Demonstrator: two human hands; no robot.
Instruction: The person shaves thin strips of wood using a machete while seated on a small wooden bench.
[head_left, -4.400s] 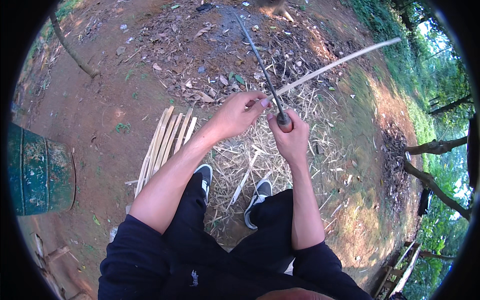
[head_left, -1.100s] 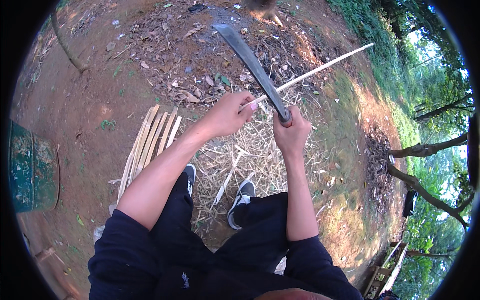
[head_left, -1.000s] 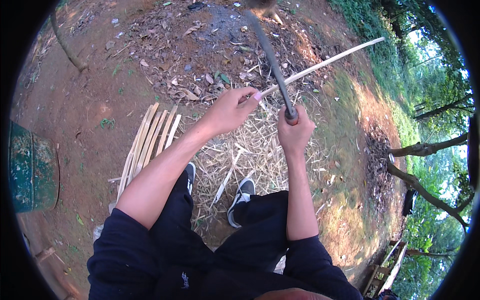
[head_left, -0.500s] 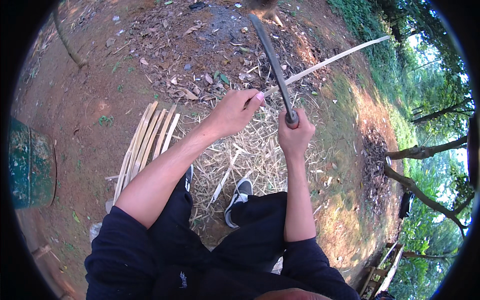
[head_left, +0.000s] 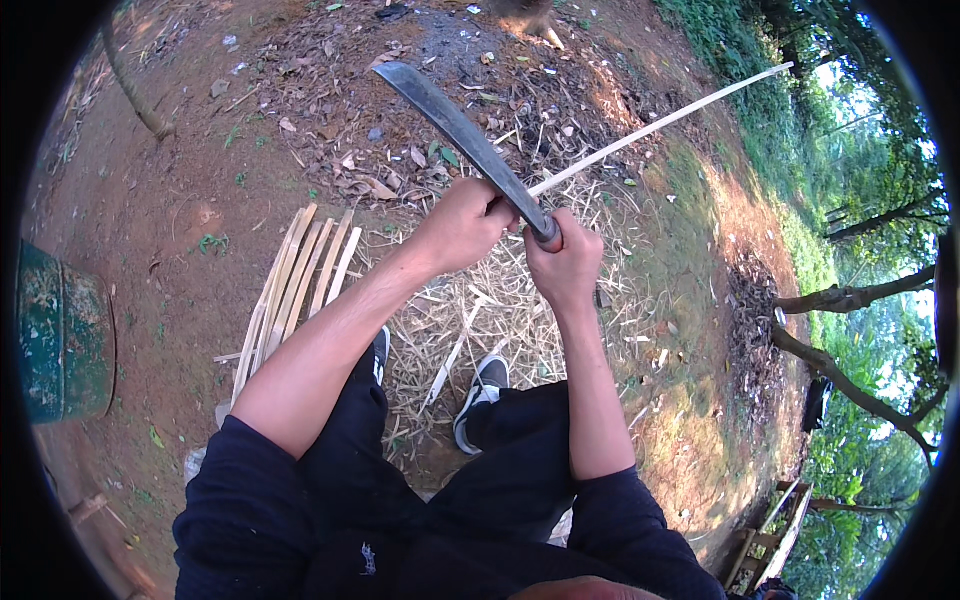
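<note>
My right hand (head_left: 565, 258) is closed round the handle of a machete (head_left: 455, 125). Its dark curved blade points up and to the left, passing over the fingers of my left hand (head_left: 468, 225). That left hand is closed on the near end of a long pale wooden strip (head_left: 660, 125), which runs away to the upper right. Part of the strip's near end and my left fingertips are hidden behind the blade. Whether the edge touches the strip, I cannot tell.
Several cut strips (head_left: 295, 275) lie side by side on the ground at my left. Thin shavings (head_left: 520, 320) cover the soil round my shoes (head_left: 482, 395). A green drum (head_left: 65, 335) stands at the far left; tree branches (head_left: 850, 298) reach in from the right.
The machete has swung left, its tip now far to the left of where it was. My right hand has come closer to my left. The strip has shifted slightly.
</note>
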